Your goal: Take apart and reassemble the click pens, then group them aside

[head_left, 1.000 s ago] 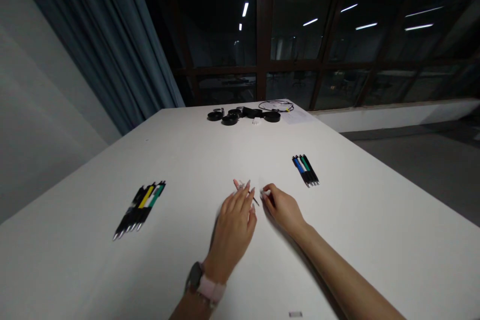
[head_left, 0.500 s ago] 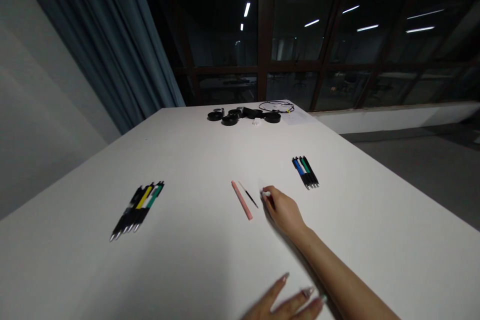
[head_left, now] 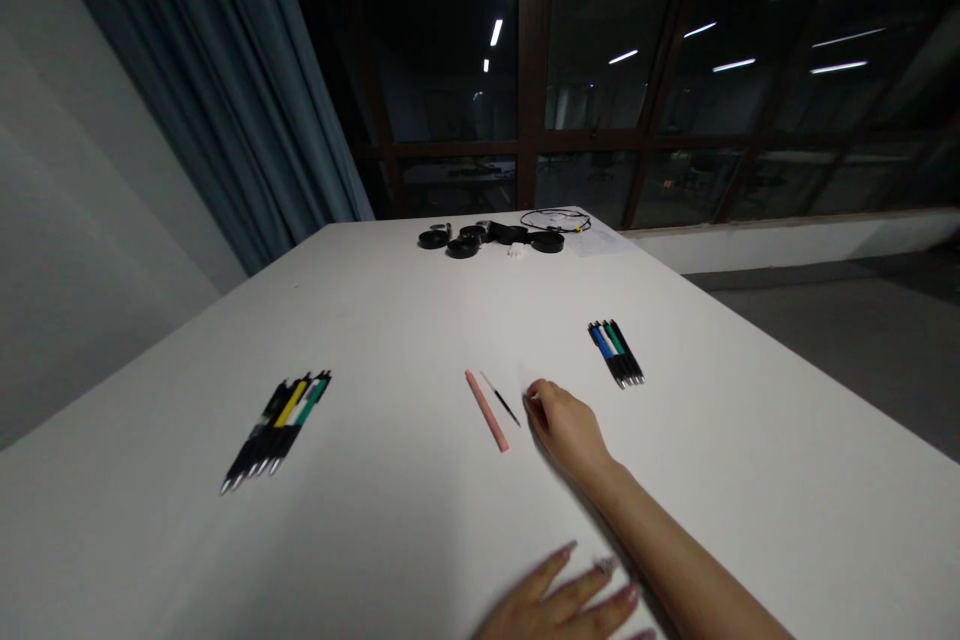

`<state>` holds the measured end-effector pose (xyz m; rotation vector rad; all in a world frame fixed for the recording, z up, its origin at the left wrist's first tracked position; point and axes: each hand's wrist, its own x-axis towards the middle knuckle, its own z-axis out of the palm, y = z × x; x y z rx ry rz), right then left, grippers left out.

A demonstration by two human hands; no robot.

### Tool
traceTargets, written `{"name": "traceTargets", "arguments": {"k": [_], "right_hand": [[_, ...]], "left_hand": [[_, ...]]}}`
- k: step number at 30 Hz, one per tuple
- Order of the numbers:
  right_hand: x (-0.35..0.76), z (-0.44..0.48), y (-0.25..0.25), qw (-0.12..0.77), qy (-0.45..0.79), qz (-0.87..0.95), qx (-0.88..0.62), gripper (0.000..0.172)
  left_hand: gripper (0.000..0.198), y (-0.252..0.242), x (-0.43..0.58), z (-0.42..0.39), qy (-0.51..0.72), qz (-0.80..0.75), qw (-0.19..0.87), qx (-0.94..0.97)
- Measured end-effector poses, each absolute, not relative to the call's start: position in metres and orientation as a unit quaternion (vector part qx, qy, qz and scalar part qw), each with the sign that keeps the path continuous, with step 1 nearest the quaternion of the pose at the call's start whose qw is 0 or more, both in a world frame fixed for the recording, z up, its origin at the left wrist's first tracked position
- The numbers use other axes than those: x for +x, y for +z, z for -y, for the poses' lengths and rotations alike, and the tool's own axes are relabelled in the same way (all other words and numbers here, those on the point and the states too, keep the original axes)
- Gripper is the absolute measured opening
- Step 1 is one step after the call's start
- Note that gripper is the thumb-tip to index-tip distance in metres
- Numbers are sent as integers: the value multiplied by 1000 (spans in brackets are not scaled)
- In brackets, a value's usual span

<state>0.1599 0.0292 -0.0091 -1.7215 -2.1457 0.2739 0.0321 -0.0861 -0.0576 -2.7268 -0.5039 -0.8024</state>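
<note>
My right hand (head_left: 568,428) is closed in a pinch just above or on the table; what its fingertips hold, if anything, is hidden. To its left a thin pen refill (head_left: 501,400), white at one end and dark at the other, lies on the white surface. A pink pen barrel (head_left: 487,410) rests beside the refill, nearly parallel to it. At the bottom edge, my left hand (head_left: 559,605) lies with its fingers spread, holding nothing, close to my right forearm.
On the left of the table (head_left: 375,320) lies a row of several pens (head_left: 274,432) with black grips. Another row of pens (head_left: 616,353) is at the right. Black round rolls (head_left: 463,247) and a coiled cable (head_left: 555,220) sit at the far end.
The view has tilted slightly, so things appear a little lower. My right hand stays pinched in nearly the same place; my left hand's fingers have shifted slightly.
</note>
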Motion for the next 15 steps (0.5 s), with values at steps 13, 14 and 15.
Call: {"name": "traceTargets", "arguments": {"k": [13, 14, 15], "right_hand": [[159, -33, -8, 172, 74, 780, -598, 18], [159, -34, -9, 171, 72, 781, -597, 19], [159, -34, -9, 169, 72, 782, -595, 19]], "left_hand": [[36, -40, 19, 70, -240, 255, 11, -937], [38, -40, 18, 70, -229, 267, 14, -936], [39, -40, 18, 70, -219, 276, 23, -935]]}}
